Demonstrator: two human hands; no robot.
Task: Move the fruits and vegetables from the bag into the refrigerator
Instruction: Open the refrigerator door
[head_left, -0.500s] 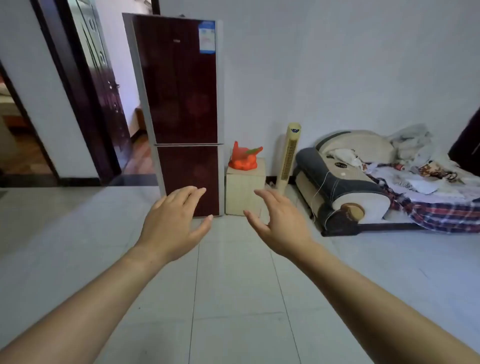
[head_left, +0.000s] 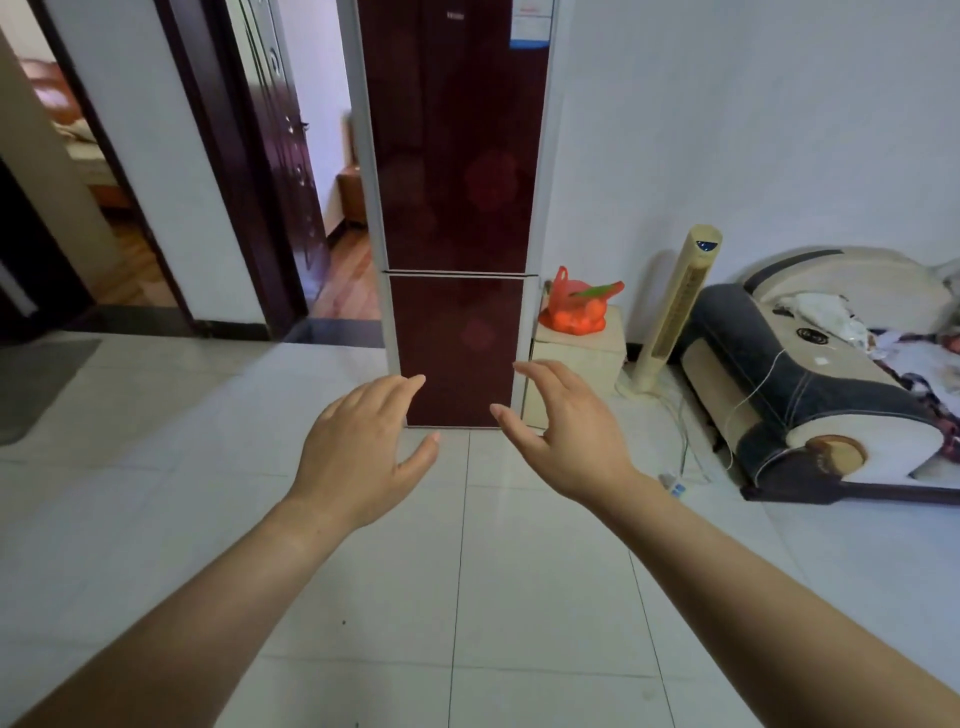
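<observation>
Two bare hands reach forward mid-frame, above the white tiled floor (head_left: 467, 597). Left hand (head_left: 358, 452), centre-left, has its palm down and fingers loosely spread; grip released, holding nothing. Right hand (head_left: 566, 436), centre-right, has its thumb and fingers gently curved toward each other; grip also released, nothing in it. The hands are near each other but apart. Dark red two-door refrigerator (head_left: 457, 182) stands top centre against the wall with both doors closed, and both hands overlap its lower door in the picture. Orange plastic bag (head_left: 574, 306) sits right of centre, just beside the refrigerator, on top of a small beige cabinet (head_left: 576, 358). Round orange fruits (head_left: 571, 319) show through the bag and something green (head_left: 597, 292) pokes out of the top. Cream tower fan (head_left: 680, 306) stands upright to the right of the cabinet. Sofa (head_left: 769, 374) with cloth piled on it is at the right edge. Open doorway (head_left: 332, 218) is at upper left.
</observation>
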